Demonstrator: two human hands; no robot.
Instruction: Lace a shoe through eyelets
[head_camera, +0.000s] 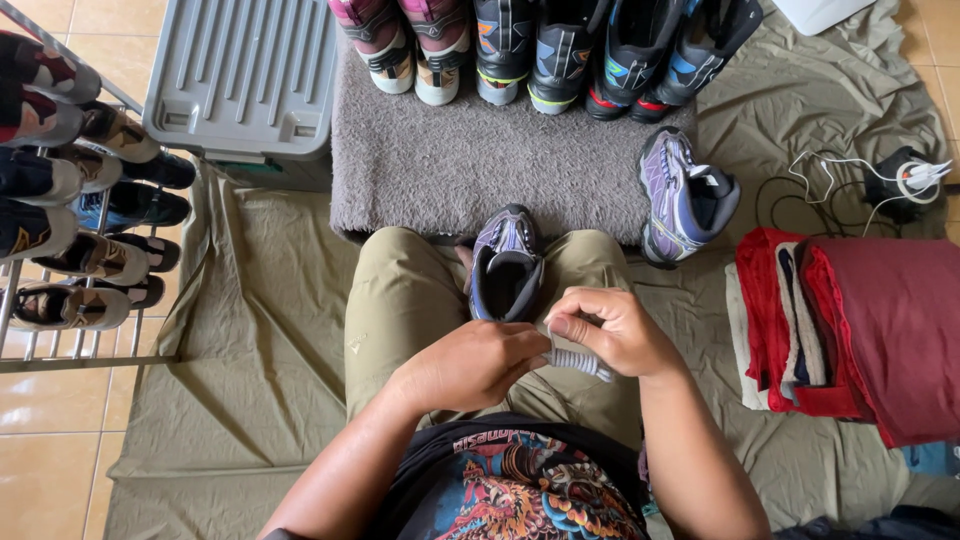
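Both hands closed on a grey rolled insole (580, 360) over the lap: L hand (478, 362) grips its near-left end, R hand (612, 330) pinches it from the right. Purple-grey shoe (505, 270) sits btwn the knees just beyond the hands, long axis near-far, toe far, opening facing up; its mate (685, 195) lies farther right by the grey mat (470, 160).

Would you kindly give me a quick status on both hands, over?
Left hand and right hand both pinch grey rolled cloth. Purple shoe between knees. Nothing in the way.

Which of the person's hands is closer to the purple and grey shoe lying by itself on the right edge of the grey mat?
Right. The right hand is below-left of the purple and grey shoe; the left hand sits farther left.
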